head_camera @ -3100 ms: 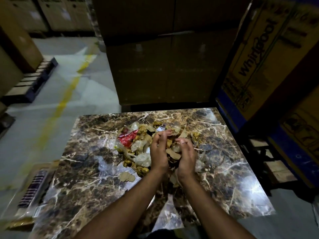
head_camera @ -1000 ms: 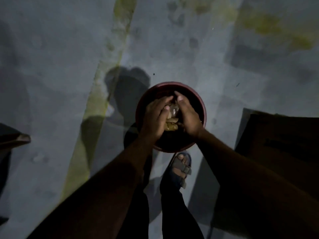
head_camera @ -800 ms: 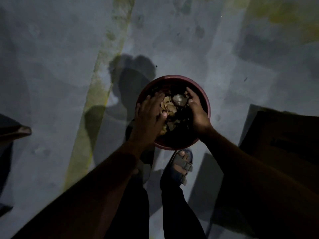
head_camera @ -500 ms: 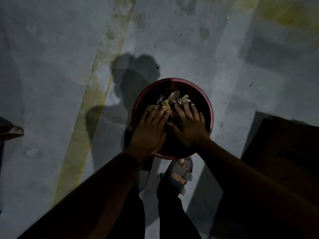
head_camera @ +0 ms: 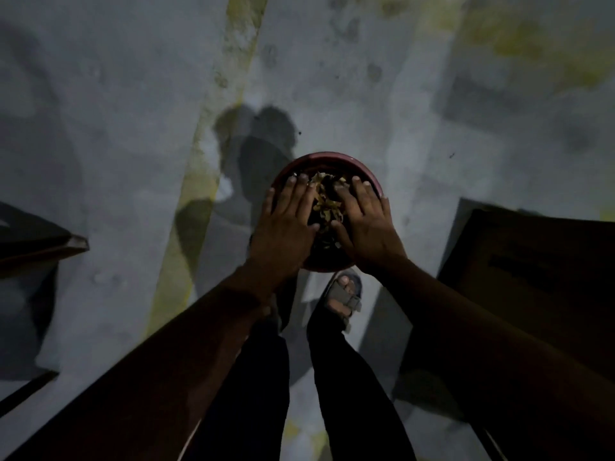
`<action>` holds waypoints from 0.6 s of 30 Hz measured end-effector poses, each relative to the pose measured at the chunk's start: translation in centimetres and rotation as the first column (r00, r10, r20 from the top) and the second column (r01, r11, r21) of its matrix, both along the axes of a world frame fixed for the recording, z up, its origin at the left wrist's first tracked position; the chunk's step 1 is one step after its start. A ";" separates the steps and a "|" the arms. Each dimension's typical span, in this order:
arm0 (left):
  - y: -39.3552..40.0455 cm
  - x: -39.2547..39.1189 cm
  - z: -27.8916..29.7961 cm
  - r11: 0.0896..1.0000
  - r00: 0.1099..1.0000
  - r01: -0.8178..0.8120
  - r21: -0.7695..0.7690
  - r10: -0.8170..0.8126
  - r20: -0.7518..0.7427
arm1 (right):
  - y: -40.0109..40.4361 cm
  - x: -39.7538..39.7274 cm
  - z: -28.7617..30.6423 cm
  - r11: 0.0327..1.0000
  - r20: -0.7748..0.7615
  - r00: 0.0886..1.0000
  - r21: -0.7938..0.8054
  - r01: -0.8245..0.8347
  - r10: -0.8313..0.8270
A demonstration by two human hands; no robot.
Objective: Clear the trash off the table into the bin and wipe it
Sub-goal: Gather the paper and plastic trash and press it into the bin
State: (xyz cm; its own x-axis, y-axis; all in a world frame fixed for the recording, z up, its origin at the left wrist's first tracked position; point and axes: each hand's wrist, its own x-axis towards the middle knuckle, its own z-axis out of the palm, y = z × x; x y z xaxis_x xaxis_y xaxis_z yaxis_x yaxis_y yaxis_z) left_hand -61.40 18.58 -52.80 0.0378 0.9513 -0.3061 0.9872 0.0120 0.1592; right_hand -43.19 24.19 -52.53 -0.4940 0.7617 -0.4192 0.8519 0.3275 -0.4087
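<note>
Dim grey concrete floor (head_camera: 116,134), worn yellow line (head_camera: 199,181) crossing it, dark box (head_camera: 532,277) at right.

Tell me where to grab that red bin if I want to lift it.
Grip the bin's rim on opposite sides, coming from above. It stands upright, round and open-topped; the left hand and right hand lie flat over the trash, already near each side.

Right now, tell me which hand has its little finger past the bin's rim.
The left hand: its little finger lies beyond the red bin's left rim. The right hand lies flat over the trash, fingers within the rim.
</note>
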 end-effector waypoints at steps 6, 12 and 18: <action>0.6 -0.4 17.4 0.995 0.995 0.074 0.061 -0.078 0.063 | -2.2 0.2 16.6 0.993 0.003 0.995 0.060 0.099 -0.099; -1.1 1.6 34.4 0.957 0.958 0.250 0.150 -0.267 0.106 | -7.8 2.4 33.0 0.942 0.028 0.957 0.184 0.279 -0.289; -4.9 7.6 45.6 0.779 0.820 0.530 0.336 -0.571 0.030 | -15.7 7.1 44.9 0.755 -0.020 0.814 0.362 0.547 -0.580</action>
